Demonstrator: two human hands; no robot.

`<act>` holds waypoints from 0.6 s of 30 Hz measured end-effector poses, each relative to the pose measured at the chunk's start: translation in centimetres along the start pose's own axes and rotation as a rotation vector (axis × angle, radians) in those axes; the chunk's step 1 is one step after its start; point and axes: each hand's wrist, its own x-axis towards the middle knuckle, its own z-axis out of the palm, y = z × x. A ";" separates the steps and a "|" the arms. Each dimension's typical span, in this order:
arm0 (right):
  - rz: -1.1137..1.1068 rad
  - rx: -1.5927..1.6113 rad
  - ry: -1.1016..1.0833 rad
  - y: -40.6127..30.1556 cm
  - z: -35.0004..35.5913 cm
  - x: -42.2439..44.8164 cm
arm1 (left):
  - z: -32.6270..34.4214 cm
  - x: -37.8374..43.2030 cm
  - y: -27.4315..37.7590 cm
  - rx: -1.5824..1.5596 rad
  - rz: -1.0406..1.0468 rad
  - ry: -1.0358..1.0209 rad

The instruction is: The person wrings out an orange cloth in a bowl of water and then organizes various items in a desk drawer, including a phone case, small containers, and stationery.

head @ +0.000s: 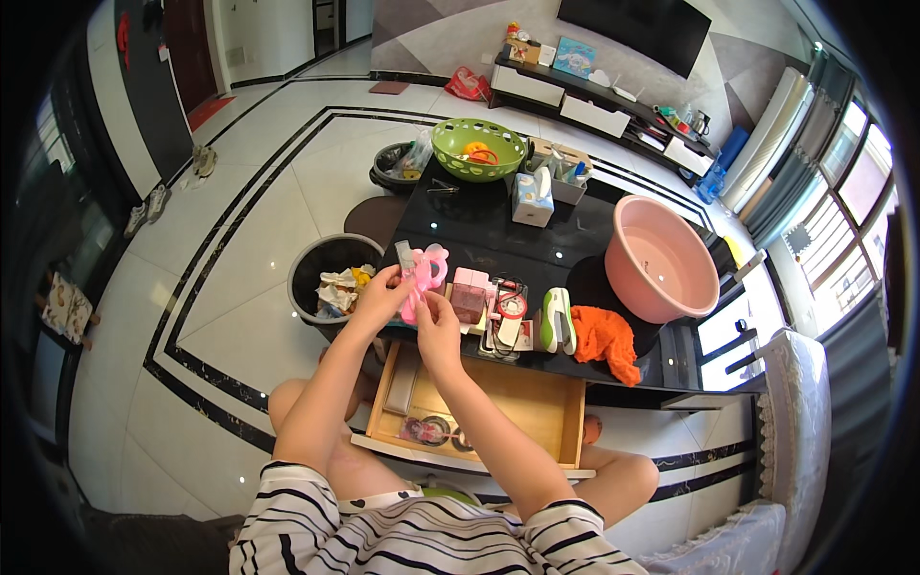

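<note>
Both hands hold a pink plastic object (425, 272) with rounded loops over the near left corner of a black glossy coffee table (489, 248); its exact kind is unclear. My left hand (387, 293) grips its left side, and my right hand (437, 320) pinches its lower end. Just right of the hands sit a pink box (471, 295), a red and white round item (512, 305) among dark cords, a green and white stapler-like tool (558, 320) and a crumpled orange cloth (605, 341). Below my forearms, an open wooden drawer (532, 410) holds small items near its left end.
A black trash bin (298, 284) with crumpled waste stands left of the table. On the table are a large pink basin (661, 266), a green perforated basket (478, 154), a tissue box (532, 205) and a gray organizer (571, 190). A second bin (384, 176) stands behind.
</note>
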 end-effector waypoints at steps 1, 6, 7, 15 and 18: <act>-0.005 0.002 0.007 0.8 0.1 0.4 | 0.1 0.4 -0.2 0.079 -0.004 -0.021; -0.117 -0.278 0.071 1.8 0.5 -0.5 | -0.5 1.1 -1.8 0.342 0.090 0.032; -0.116 -0.275 0.069 1.4 0.6 -0.8 | -0.6 1.1 -2.0 0.463 0.145 0.055; -0.225 -0.244 0.103 1.7 -0.3 -1.8 | 0.7 -1.0 0.8 0.600 0.170 0.151; -0.190 -0.141 0.073 0.1 -0.7 -3.5 | 0.8 -2.3 2.0 0.587 0.258 0.219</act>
